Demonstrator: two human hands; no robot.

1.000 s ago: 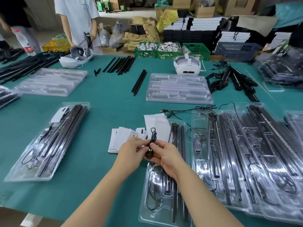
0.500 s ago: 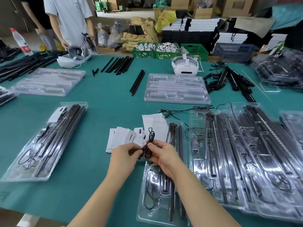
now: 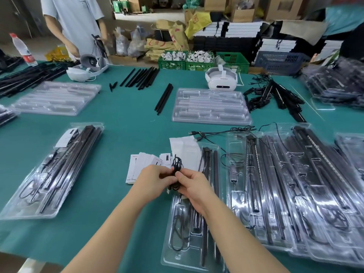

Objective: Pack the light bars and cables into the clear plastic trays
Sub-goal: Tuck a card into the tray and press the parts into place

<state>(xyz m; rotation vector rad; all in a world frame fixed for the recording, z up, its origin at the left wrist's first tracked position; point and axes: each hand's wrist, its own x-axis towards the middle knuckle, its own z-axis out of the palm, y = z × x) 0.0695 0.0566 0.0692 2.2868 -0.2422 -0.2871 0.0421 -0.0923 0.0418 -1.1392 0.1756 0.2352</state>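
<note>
Teal-covered table (image 3: 122, 125), green crates (image 3: 199, 63), cardboard boxes (image 3: 243, 13) behind, pale floor (image 3: 49, 44)

Two hands meet at the table's (image 3: 122, 134) near centre, the left hand (image 3: 152, 179) and right hand (image 3: 194, 186) both pinching a bundled cable (image 3: 176, 167) above a partly filled tray (image 3: 190, 243). Behind the hands lie paper cards (image 3: 145, 164). Filled trays (image 3: 295, 184) overlap to the right; another filled tray (image 3: 49, 174) lies left. An empty tray stack (image 3: 210, 105) sits behind, with a headset (image 3: 221, 79) farther back.
</note>
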